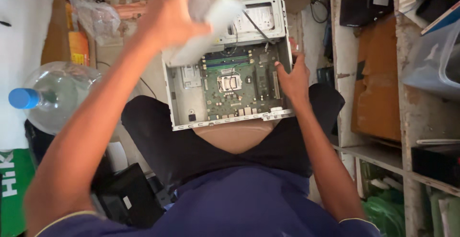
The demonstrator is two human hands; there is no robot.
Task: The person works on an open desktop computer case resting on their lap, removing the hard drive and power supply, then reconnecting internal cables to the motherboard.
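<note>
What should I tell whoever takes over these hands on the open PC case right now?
Left hand: raised over the case, grip shut on a blurred pale grey box, lifted above the case's upper left corner.
Right hand: open, resting on the case's right wall, fingertips on the board's edge.
Case: side panel off, lying across the person's lap, green motherboard exposed, processor socket bare.
Done: case opened, box is up off the case.
Left: box is not yet set down anywhere; motherboard is in place in the case.
</note>
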